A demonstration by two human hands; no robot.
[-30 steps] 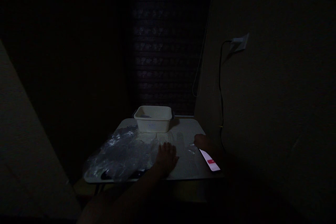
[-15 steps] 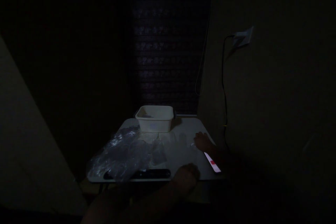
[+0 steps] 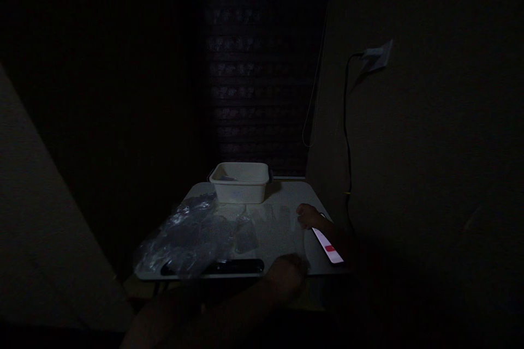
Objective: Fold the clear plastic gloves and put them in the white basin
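Note:
At the near edge of the table point(image 3: 282, 240), my left hand point(image 3: 287, 272) is curled closed; whatever it grips is lost in the dark. Farther up on the right side, my right hand point(image 3: 309, 216) is closed too, its fingers bent toward the left. A faint, see-through edge seems to run between the two hands, too dim to name. Just beside the right hand and partly behind its wrist lies a phone point(image 3: 327, 245) with a lit screen. Left of the hands are a small clear plastic bag point(image 3: 246, 234) and a large crumpled clear plastic sheet point(image 3: 192, 234).
A white plastic tub point(image 3: 240, 192) with side handles stands at the table's far side, something pale inside. A dark slot point(image 3: 241, 267) lies along the near edge. On the right wall a black cord point(image 3: 346, 120) hangs from a socket point(image 3: 377, 57). A dark blind point(image 3: 254, 92) covers the back.
My right hand has shifted slightly left and up, uncovering more of the phone. My left hand stays nearly in place. The view has tilted a little, and the picture looks dimmer.

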